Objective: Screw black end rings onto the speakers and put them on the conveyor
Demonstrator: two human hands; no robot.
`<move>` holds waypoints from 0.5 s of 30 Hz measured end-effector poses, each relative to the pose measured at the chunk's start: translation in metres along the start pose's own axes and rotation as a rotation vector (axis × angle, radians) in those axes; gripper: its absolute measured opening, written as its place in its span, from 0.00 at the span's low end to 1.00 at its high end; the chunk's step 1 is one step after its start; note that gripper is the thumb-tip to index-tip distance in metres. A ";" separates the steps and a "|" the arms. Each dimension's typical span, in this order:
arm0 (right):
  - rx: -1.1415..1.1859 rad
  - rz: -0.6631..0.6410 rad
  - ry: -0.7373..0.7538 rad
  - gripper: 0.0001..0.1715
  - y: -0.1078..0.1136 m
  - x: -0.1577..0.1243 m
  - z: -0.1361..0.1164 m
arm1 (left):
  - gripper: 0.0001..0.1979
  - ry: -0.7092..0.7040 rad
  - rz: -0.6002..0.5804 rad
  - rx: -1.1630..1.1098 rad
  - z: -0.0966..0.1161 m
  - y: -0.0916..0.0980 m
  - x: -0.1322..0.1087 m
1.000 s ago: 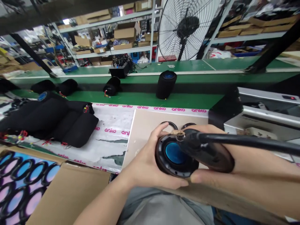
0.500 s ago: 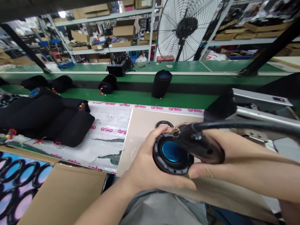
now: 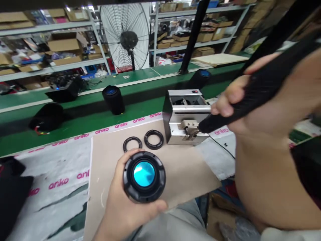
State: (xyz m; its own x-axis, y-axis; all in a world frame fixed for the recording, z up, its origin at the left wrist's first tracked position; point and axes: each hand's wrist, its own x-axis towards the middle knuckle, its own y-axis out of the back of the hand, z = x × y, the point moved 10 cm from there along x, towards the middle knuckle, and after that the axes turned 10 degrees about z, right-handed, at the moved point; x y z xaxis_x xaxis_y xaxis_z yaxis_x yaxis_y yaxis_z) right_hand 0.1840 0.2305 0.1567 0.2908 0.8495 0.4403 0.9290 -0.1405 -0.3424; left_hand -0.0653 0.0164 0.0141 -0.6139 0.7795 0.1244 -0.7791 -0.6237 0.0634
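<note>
While behind speaker cap (image 3: 144, 175), rings (image 3: 146, 139), box (image 3: 177, 129).

Bare board (image 3: 185, 170) lies open between the left hand (image 3: 122, 211) with its cap (image 3: 144, 175) and the metal box (image 3: 175, 132), a clear way through. A ring (image 3: 132, 138) and a second ring (image 3: 146, 140) lie just beyond the cap. The right hand (image 3: 265, 113) gripping a black tool (image 3: 253, 90), tip at the box front, blocks the approach from the right.
</note>
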 end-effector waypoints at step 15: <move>-0.084 -0.343 -0.242 0.45 -0.032 -0.019 0.034 | 0.45 -0.025 -0.200 0.030 0.010 -0.064 0.012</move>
State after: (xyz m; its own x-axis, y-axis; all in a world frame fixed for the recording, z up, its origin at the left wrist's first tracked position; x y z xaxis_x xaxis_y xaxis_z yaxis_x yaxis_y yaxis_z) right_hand 0.1408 0.2364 0.1313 -0.0910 0.9475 0.3065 0.9809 0.1385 -0.1369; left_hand -0.0217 0.0652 0.0211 -0.4440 0.8865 0.1304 -0.8806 -0.4586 0.1190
